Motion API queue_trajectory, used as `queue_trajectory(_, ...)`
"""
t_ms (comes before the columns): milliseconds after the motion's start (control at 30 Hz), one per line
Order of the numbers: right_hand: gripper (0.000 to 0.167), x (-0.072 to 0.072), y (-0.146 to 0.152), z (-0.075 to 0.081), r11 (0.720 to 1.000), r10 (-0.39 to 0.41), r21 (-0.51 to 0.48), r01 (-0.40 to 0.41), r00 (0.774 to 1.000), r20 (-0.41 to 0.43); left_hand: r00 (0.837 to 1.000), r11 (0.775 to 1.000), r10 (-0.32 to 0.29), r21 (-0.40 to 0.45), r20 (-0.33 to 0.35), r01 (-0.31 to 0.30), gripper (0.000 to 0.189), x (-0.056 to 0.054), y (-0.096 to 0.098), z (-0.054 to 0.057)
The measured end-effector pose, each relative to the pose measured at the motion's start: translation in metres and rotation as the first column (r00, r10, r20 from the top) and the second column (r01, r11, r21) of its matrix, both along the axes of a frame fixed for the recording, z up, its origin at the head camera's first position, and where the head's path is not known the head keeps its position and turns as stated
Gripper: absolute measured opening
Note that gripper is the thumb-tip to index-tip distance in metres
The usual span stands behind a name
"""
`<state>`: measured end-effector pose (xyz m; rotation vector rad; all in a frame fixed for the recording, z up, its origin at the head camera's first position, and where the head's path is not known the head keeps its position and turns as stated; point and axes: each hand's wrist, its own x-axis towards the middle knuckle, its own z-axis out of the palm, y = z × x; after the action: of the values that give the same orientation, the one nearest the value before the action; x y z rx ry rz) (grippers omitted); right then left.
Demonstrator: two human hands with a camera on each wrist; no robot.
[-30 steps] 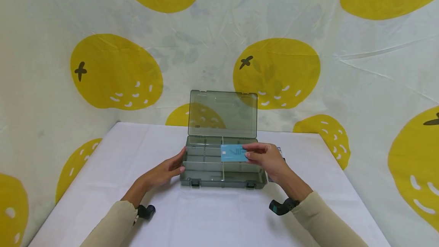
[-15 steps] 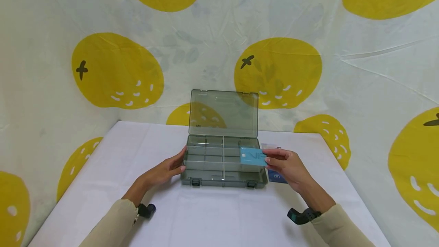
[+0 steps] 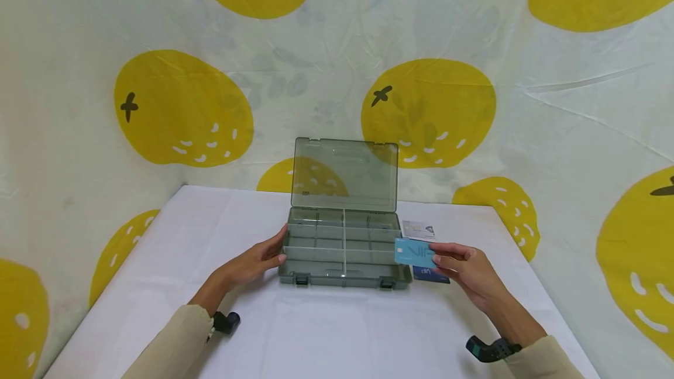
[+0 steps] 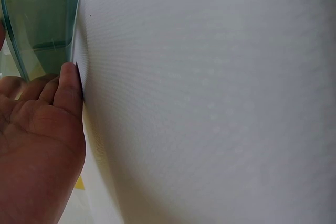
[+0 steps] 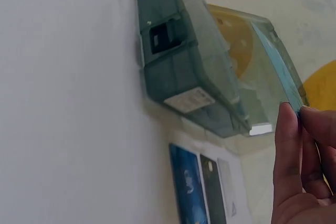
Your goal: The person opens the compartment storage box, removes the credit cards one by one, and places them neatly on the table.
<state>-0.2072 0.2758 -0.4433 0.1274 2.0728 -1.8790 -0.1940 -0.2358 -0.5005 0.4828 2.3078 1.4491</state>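
Observation:
A grey see-through compartment box (image 3: 316, 271) stands on the table with its lid (image 3: 344, 174) raised at the back. My left hand (image 3: 247, 265) rests against the left wall of the box, fingers lying fairly straight; the left wrist view shows its little finger (image 4: 68, 90) low by the tablecloth. Between thumb and fingertips, my right hand (image 3: 468, 276) pinches a light blue card (image 3: 413, 252) printed "VIP", held up at the right side of the box. In the right wrist view this card (image 5: 279, 66) appears almost edge-on. No items show in the compartments.
Right of the box lie a dark blue card (image 3: 430, 275) and a whitish card (image 3: 419, 229). A dark card (image 5: 212, 190) lies between them in the right wrist view. Behind the white tablecloth (image 3: 221, 209) hangs a curtain with yellow fruit prints (image 3: 184, 107).
My right hand has carried the light blue card from above the box's right compartments rightward and toward me, past its right wall. The cards beside the box have come into view. My left hand stays put.

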Motion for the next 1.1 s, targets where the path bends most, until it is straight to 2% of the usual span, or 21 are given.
queue_trajectory(300,0.045,0.011,0.023,-0.015,0.997,-0.065,0.035,0.063,0.996,0.066,1.0,1.0,-0.004,0.0,-0.009,0.004,0.083,0.0,0.0,0.002)
queue_trajectory(500,0.042,0.017,0.036,-0.022,0.997,-0.072,0.043,0.069,0.995,0.074,1.0,1.0,-0.017,0.011,-0.009,0.017,0.083,-0.001,0.001,0.002)
queue_trajectory(800,0.039,0.025,0.049,-0.031,0.99,-0.115,0.092,0.103,0.984,0.137,0.999,0.999,-0.029,0.015,-0.023,0.03,0.083,0.0,0.0,0.002)
queue_trajectory(1100,0.042,0.025,0.051,-0.043,0.981,-0.139,0.16,0.112,0.976,0.167,1.0,1.0,-0.013,0.006,-0.001,0.013,0.084,0.001,0.001,-0.001)
